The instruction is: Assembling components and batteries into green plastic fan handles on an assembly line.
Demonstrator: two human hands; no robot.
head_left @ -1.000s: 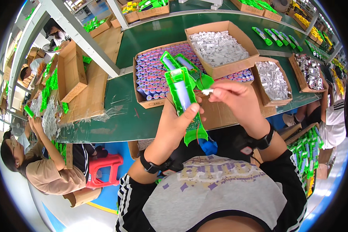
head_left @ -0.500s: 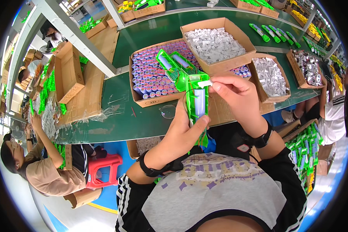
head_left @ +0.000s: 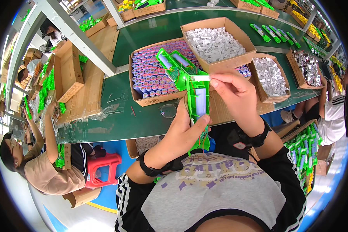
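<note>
Fingers of rt hand [head_left: 235, 94] pinch white strip [head_left: 200, 77]; lt hand [head_left: 183, 133] grips green casing [head_left: 199, 112].

Green bench [head_left: 143, 120] carries 4 open cardboard boxes: box w/ purple cells [head_left: 150, 73], box w/ white parts [head_left: 216, 42], box w/ clear bags [head_left: 270, 77], box w/ silver parts [head_left: 307, 69]. Flat cardboard [head_left: 92, 92] lies at left, clear disc [head_left: 168, 111] near front edge.

— The casing [head_left: 197, 116] in the left hand [head_left: 181, 133]?
— Glossy translucent green plastic, around a smooth pale cell [head_left: 200, 102].
— Behind it?
— Matt brown cardboard boxes [head_left: 148, 101] on a smooth green surface [head_left: 116, 120]; right of the casing, crinkled shiny bags [head_left: 270, 75].
</note>
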